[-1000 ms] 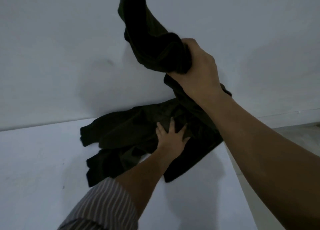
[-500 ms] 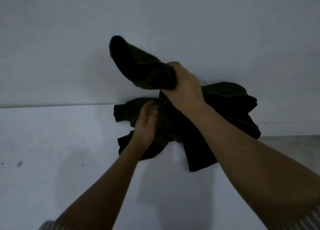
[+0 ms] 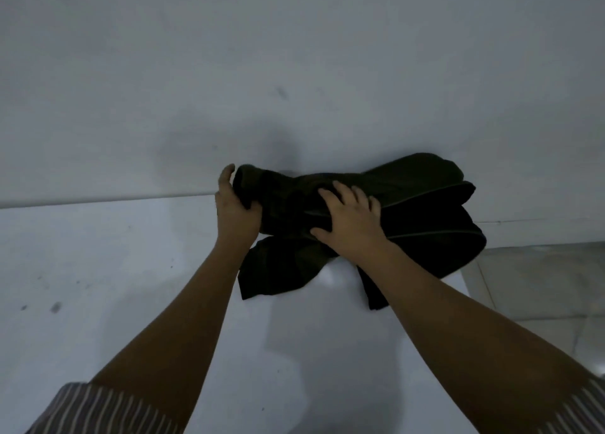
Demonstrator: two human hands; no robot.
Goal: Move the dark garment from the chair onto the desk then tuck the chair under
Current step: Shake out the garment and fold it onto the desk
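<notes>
- The dark garment (image 3: 409,211) lies bunched on the white desk (image 3: 114,270), pushed up against the wall (image 3: 294,73) at the back edge of the desk, toward the desk's right end.
- Part of the fabric on the side away from the wall hangs in two loose flaps flat on the desk surface; the rest is piled in thick folds against the wall.
- The left hand (image 3: 234,204) is closed around the rolled left end of the garment, thumb raised against the wall side, fingers wrapped under the fabric.
- The right hand (image 3: 348,219) rests palm-down on top of the garment with fingers spread; it presses the cloth and does not pinch it. A firm grip is not evident.
- Handling judgement: the garment is soft, limp and light. It will sag and unroll when lifted by one point. It is not fragile and not slippery.
- Recommended hold: gather a thick fold or the rolled end in a full fist; support the bulk with the other hand.
- Task status: the garment appears placed on the desk. The chair is not in view; tucking it under is not yet done.
- Floor tiles (image 3: 540,286) show beyond the right end of the desk.
</notes>
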